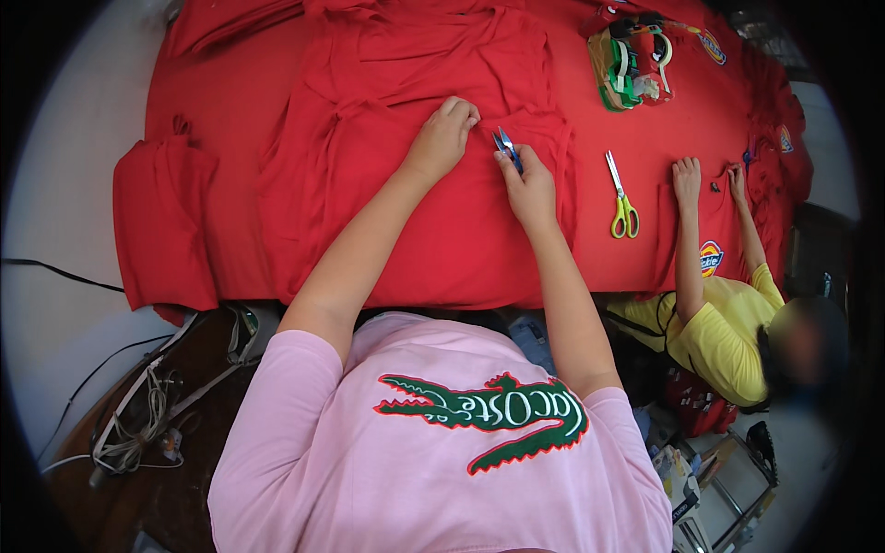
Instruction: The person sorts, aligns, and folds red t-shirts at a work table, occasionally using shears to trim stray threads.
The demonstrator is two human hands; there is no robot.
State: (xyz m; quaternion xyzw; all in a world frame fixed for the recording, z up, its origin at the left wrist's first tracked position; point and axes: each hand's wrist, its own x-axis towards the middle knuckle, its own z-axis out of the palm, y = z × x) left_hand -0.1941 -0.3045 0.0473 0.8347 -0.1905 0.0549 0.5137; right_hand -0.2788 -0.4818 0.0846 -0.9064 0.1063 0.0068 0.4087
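Observation:
A red knit garment lies spread and loosely creased on the table in front of me. My left hand is closed at its upper middle, the fingertips pinched together on the red cloth; a thread between them would be too small to see. Just to the right, my right hand grips small blue thread snips, whose pointed blades angle up and left toward my left fingertips. The blades look slightly apart and sit above the cloth.
Yellow-handled scissors lie to the right. Beyond them stands a tape dispenser with green parts. A co-worker in a yellow shirt handles a red garment at the right. Folded red cloth hangs over the left table edge; cables lie below.

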